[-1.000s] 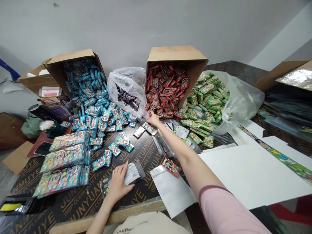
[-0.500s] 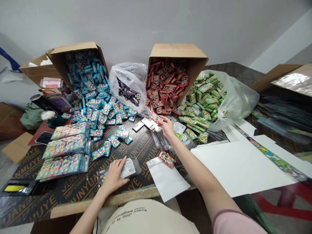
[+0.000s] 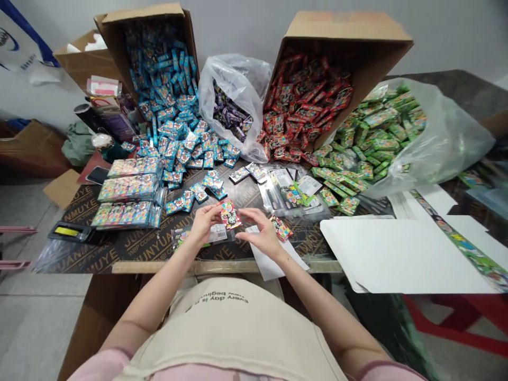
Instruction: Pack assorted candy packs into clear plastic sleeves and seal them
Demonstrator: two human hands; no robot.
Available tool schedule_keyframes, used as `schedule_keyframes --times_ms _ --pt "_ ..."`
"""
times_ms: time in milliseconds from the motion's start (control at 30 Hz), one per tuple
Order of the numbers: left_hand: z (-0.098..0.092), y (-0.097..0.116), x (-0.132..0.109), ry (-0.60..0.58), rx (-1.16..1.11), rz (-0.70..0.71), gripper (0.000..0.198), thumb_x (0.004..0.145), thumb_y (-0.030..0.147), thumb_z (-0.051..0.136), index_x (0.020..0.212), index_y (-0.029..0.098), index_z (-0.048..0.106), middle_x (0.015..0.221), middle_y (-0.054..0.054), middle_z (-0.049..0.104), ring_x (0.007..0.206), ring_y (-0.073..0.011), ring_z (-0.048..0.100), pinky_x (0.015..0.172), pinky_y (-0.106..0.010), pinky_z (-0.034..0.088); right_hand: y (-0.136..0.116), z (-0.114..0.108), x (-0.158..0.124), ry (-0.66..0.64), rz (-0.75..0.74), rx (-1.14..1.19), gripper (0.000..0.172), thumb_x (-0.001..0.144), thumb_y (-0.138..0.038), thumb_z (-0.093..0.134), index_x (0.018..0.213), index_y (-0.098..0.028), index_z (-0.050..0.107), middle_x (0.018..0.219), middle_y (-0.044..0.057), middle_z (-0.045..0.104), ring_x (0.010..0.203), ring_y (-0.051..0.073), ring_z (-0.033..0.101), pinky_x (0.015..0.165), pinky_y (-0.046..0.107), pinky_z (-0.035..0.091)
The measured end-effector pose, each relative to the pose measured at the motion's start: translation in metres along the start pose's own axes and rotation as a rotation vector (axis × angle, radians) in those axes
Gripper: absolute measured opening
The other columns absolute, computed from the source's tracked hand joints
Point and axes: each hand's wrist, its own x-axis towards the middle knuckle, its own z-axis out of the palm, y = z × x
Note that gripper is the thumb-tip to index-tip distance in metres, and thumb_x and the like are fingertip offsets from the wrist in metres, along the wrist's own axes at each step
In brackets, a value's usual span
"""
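red patterned flat box (image 3: pixel 229 214) pinched in l hand (image 3: pixel 207 222), over black gold-lettered board table (image 3: pixel 146 239); r hand (image 3: pixel 262 233) just beside, thumb & fingers apart, contact unclear. clear plastic pouch (image 3: pixel 218 233) below, pt hidden. gap r of hands, then white flat sheet (image 3: pixel 381 254) jutting past pale wooden front edge (image 3: pixel 159 267). grey wall (image 3: pixel 234 29) behind.

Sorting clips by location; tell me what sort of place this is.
Likely a hand-packing workspace: an open carton of red packets, a plastic bag of green ones, and stacked wrapped packs.
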Motion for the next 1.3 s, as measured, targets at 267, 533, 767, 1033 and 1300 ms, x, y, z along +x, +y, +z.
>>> schedule_keyframes --times_ms 267,533,767,1033,1300 --pt "-0.015 -0.001 -0.015 -0.053 0.02 -0.102 0.033 0.055 0.036 0.079 0.072 0.014 0.061 0.064 -0.002 0.07 0.055 -0.0146 0.066 0.062 -0.028 0.054 0.005 0.0 0.003 0.031 0.073 0.159 0.061 0.073 -0.044 0.077 0.126 -0.028 0.053 0.111 0.006 0.061 0.08 0.015 0.064 0.082 0.036 0.057" --pt "-0.012 -0.016 -0.033 -0.385 0.245 -0.289 0.029 0.05 0.021 0.082 0.073 0.009 0.07 0.068 -0.006 0.071 0.058 -0.0131 0.063 0.056 -0.022 0.048 0.0 0.002 0.006 -0.088 0.045 0.104 0.038 0.085 -0.044 0.064 0.117 -0.025 0.061 0.104 0.007 0.07 0.096 0.021 0.068 0.092 0.041 0.054" --pt "-0.013 -0.023 -0.032 -0.291 0.096 -0.333 0.025 0.053 0.025 0.079 0.072 0.011 0.07 0.066 -0.003 0.069 0.056 -0.0116 0.061 0.059 -0.023 0.049 -0.005 -0.002 0.002 -0.414 -0.271 -0.336 0.088 0.066 -0.039 0.081 0.144 -0.028 0.04 0.141 0.011 0.051 0.131 0.031 0.045 0.111 0.054 0.033" --pt "-0.018 -0.023 -0.03 -0.39 0.227 -0.31 0.031 0.055 0.031 0.08 0.077 0.011 0.071 0.075 -0.007 0.072 0.063 -0.0153 0.063 0.066 -0.028 0.051 0.0 0.001 -0.001 -0.38 -0.298 -0.337 0.084 0.066 -0.031 0.078 0.141 -0.028 0.04 0.136 0.009 0.053 0.125 0.029 0.049 0.107 0.047 0.037" --pt "-0.057 -0.023 -0.013 -0.196 1.196 0.4 0.096 0.051 0.045 0.085 0.136 0.019 0.051 0.128 -0.014 0.058 0.122 -0.0359 0.047 0.106 -0.049 0.033 0.028 -0.02 0.007 -0.075 -0.256 -0.671 0.069 0.067 -0.025 0.073 0.131 -0.023 0.048 0.124 0.01 0.059 0.114 0.032 0.053 0.096 0.047 0.038"
